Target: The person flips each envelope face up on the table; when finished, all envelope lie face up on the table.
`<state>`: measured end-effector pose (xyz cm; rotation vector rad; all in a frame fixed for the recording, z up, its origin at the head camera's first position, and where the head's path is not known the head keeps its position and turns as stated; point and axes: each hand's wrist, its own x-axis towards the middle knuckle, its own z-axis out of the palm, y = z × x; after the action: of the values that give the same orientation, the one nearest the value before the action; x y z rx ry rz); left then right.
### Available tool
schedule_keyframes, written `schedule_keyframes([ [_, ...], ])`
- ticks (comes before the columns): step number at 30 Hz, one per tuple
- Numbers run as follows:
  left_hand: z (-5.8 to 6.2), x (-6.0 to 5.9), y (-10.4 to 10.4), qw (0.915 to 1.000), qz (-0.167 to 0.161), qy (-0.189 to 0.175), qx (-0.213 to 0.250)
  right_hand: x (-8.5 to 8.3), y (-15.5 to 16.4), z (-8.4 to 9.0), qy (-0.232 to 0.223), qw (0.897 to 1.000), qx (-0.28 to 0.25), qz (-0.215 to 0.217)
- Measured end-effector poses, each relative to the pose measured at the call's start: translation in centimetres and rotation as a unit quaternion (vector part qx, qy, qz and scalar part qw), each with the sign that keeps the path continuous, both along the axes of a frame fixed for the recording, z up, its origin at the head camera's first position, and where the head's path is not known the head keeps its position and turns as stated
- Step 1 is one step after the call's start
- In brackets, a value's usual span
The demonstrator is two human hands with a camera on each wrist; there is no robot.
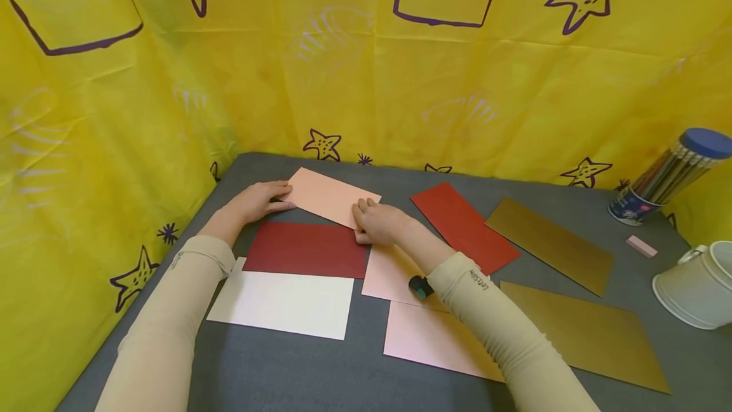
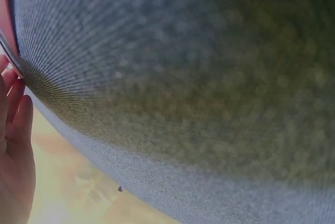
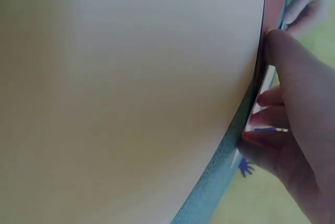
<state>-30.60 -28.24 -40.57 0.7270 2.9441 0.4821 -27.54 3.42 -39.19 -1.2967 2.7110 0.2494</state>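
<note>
The peach card (image 1: 328, 192) lies at twelve o'clock on the table (image 1: 274, 374), slightly askew, with the left hand (image 1: 258, 201) at its nine o'clock end and the right hand (image 1: 382, 222) at its four o'clock corner. The right hand's curled fingers and thumb appear to pinch that corner; the left's fingertips meet the opposite end, though its wrist view cuts them off, so whether they pinch or merely touch cannot be told. Uneven pulling could swing the card further round, and pushing both ends inward could bow or crease it. The dark red card (image 1: 305, 250), at six o'clock from it, comes right up to the right thumb, so a careless drag might shift it and, with it, the white card (image 1: 283, 304) partly beneath. At five o'clock, the right sleeve (image 1: 497, 310) crosses above the upper pale pink card (image 1: 389, 272) and the lower pale pink card (image 1: 434, 342); a dropped forearm could brush either out of place.
</note>
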Motion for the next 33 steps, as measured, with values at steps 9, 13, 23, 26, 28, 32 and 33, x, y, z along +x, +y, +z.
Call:
schedule_keyframes([
  [9,0.1,0.1,-0.2,0.9998,-0.02,0.01,-0.002,0.2,0.5,-0.1,0.048,0.998,-0.01,0.037],
  [13,0.2,0.2,-0.4,0.9992,-0.033,0.017,-0.013,-0.2,1.1,0.1,0.041,0.996,-0.065,0.034],
  [23,0.5,0.8,-0.5,0.9804,0.029,0.103,0.165,-1.6,3.1,-0.3,-0.001,0.938,-0.346,-0.03],
  [26,1.2,0.8,-0.1,0.9623,0.089,0.078,0.245,-1.7,3.3,-0.3,-0.022,0.9,-0.426,-0.09],
  [28,1.6,0.9,0.2,0.9499,0.118,0.043,0.287,-1.8,3.4,-0.3,-0.044,0.874,-0.466,-0.128],
  [32,2.0,1.2,0.5,0.9319,0.134,-0.02,0.337,-2.0,3.5,-0.6,-0.083,0.848,-0.493,-0.174],
  [33,2.0,1.2,0.5,0.9293,0.136,-0.033,0.342,-2.1,3.5,-0.8,-0.093,0.848,-0.49,-0.18],
])
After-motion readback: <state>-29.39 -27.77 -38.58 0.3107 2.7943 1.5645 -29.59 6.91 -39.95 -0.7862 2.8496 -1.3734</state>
